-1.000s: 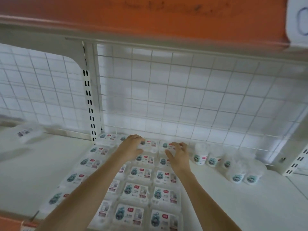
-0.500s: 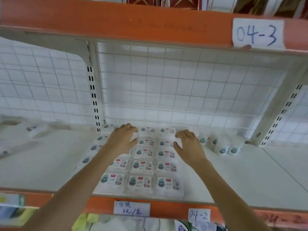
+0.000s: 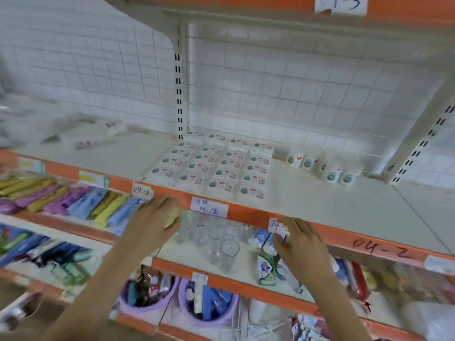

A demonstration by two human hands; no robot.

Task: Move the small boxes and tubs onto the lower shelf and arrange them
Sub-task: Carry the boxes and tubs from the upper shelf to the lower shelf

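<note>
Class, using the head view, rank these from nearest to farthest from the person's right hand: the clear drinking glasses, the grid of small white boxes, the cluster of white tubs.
Measured from the right hand:
1. Clear drinking glasses, just left of it on the shelf below the boxes.
2. Grid of small white boxes, above and left, on the upper shelf.
3. Cluster of white tubs, above it, farther back near the wire grid.

Bright, even light; seemingly motion-blurred edges.

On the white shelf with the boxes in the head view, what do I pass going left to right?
Blurred white packets → slotted upright post → grid of small boxes → cluster of small tubs → slanted slotted post.
</note>
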